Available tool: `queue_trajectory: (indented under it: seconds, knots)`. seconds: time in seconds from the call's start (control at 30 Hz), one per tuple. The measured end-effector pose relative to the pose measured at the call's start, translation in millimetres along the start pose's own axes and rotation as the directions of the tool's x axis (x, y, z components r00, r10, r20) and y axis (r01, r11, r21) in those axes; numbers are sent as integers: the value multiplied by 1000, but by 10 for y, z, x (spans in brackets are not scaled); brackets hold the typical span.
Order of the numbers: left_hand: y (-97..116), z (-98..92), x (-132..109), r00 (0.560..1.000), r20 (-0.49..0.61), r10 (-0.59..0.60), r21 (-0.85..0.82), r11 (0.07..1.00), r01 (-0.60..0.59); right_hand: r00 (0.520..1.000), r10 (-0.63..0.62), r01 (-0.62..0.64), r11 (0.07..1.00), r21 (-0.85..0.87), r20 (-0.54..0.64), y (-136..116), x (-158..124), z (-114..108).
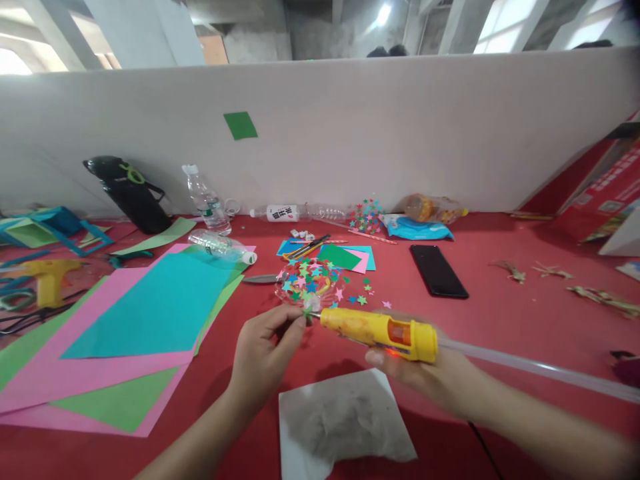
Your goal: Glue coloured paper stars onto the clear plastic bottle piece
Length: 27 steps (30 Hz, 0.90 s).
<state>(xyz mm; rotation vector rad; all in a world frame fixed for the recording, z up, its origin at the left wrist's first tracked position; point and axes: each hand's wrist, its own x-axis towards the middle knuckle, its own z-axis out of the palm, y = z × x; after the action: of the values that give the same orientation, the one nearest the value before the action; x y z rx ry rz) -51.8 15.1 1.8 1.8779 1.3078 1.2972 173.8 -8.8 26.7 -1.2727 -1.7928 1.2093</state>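
My right hand (430, 377) grips a yellow glue gun (380, 328) with a clear glue stick (540, 368) trailing out of its back. Its nozzle points left at a small green paper star (307, 313) that my left hand (265, 353) pinches between thumb and fingers. Just beyond the star lies a clear plastic piece covered with coloured stars (307, 280). More loose stars (357, 293) are scattered on the red table (500, 313) around it.
Large pink, teal and green paper sheets (145, 320) lie at left. A white sheet (340, 417) is near me. A black phone (439, 271), plastic bottles (210, 203), a second glue gun (50, 277) and a red box (600, 187) stand around; a white partition (400, 127) closes the back.
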Motion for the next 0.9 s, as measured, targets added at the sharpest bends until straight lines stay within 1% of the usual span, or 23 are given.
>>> queue_trajectory:
  seconds: [0.13, 0.33, 0.53, 0.7, 0.9]
  knots:
    - [3, -4, 1, 1000, 3, 18, 15, 1000, -18, 999, -32, 32, 999, -21, 0, -34, 16, 10]
    - [28, -9, 11, 999, -9, 42, 34, 999, -42, 999, 9, -11, 999, -41, -31, -30, -4, 21]
    - [43, -5, 16, 998, -17, 52, 61, 997, -51, 999, 44, -45, 999, -13, -19, -23, -9, 23]
    - [48, -7, 16, 999, -13, 40, 56, 998, -39, 999, 25, -25, 999, -30, -23, 14, -7, 21]
    - [40, -10, 11, 999, -20, 36, 61, 998, -35, 999, 50, -50, 999, -13, -12, -1, -8, 23]
